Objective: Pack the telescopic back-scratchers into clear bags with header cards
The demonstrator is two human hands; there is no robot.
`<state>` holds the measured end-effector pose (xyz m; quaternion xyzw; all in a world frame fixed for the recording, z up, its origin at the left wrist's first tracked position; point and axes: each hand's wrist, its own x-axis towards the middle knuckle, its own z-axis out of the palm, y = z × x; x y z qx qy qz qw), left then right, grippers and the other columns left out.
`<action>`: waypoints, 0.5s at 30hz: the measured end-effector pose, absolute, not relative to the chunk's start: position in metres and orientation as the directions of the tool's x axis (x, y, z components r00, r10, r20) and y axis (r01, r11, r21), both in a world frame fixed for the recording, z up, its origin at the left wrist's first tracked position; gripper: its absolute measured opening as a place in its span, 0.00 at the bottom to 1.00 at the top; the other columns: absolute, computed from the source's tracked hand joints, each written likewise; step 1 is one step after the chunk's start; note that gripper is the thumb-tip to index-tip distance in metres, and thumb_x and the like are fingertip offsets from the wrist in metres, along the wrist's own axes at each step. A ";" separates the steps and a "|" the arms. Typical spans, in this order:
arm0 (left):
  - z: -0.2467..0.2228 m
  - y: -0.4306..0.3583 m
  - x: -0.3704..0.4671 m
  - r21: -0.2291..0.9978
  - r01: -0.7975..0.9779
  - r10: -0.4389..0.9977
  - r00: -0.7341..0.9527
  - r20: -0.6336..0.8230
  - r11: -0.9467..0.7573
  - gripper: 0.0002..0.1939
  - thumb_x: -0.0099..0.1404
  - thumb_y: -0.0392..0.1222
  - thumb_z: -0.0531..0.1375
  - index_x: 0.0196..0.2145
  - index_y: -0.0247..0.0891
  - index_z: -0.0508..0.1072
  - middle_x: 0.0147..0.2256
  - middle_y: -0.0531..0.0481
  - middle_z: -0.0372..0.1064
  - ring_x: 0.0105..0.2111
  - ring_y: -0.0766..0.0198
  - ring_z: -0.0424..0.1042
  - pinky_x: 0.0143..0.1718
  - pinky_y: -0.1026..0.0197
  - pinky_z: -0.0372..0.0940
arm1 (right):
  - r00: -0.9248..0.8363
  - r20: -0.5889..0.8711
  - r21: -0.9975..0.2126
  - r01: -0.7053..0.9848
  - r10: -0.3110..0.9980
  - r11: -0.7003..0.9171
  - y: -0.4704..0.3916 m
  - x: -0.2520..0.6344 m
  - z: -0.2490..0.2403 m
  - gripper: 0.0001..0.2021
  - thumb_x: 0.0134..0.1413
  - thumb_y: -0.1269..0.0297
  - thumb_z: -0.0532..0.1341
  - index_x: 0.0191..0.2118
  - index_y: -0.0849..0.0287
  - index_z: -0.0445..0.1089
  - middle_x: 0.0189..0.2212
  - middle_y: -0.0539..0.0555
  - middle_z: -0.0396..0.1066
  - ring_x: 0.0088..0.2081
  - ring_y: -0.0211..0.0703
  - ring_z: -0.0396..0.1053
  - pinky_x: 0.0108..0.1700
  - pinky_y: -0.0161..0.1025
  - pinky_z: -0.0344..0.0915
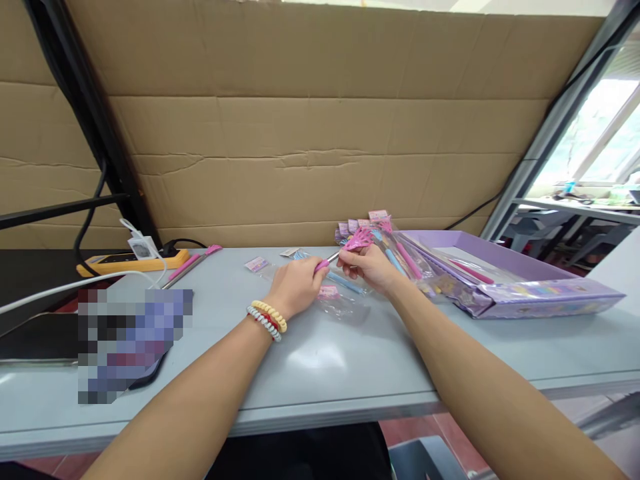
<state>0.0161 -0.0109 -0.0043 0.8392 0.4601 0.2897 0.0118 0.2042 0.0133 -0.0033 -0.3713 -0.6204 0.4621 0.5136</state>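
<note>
Right, pink scratcher [331, 257] is above the table [320, 363], held level in both our hands. Left hand [299, 283] grips the handle; right hand [364, 265] pinches it near the claw head. Plastic sleeves [345, 308] lie just below, more packets [403, 257] right of those, then the open purple box [537, 293].

Yellow power strip [135, 263], left of frame; cardboard panel [320, 127] across the top; window [595, 127], upper right.

The words on the little tags [257, 264] and the purple box [550, 293] are too small to read.
</note>
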 end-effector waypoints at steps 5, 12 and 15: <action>-0.003 -0.012 0.017 0.275 0.684 0.708 0.498 0.501 -0.676 0.17 0.69 0.47 0.45 0.31 0.42 0.70 0.30 0.50 0.72 0.30 0.62 0.68 0.27 0.60 0.52 | -0.259 0.283 -0.959 -0.067 0.923 0.276 0.011 0.198 -0.004 0.20 0.37 0.51 0.70 0.28 0.63 0.69 0.20 0.50 0.69 0.18 0.32 0.62 0.19 0.31 0.56; 0.002 -0.018 0.019 0.275 0.731 0.757 0.479 0.445 -0.624 0.16 0.68 0.47 0.45 0.34 0.42 0.70 0.30 0.49 0.73 0.29 0.61 0.69 0.27 0.60 0.53 | -0.172 0.254 -0.955 -0.199 0.952 0.219 0.007 0.193 0.003 0.21 0.36 0.49 0.71 0.28 0.61 0.68 0.18 0.48 0.67 0.17 0.32 0.62 0.17 0.30 0.54; 0.000 -0.018 0.019 0.275 0.763 0.782 0.443 0.438 -0.585 0.19 0.68 0.49 0.43 0.34 0.41 0.70 0.29 0.49 0.72 0.28 0.60 0.69 0.26 0.59 0.52 | -0.061 0.258 -0.935 -0.268 0.964 0.233 0.009 0.198 0.004 0.20 0.43 0.45 0.66 0.29 0.60 0.67 0.17 0.49 0.66 0.16 0.33 0.61 0.16 0.31 0.54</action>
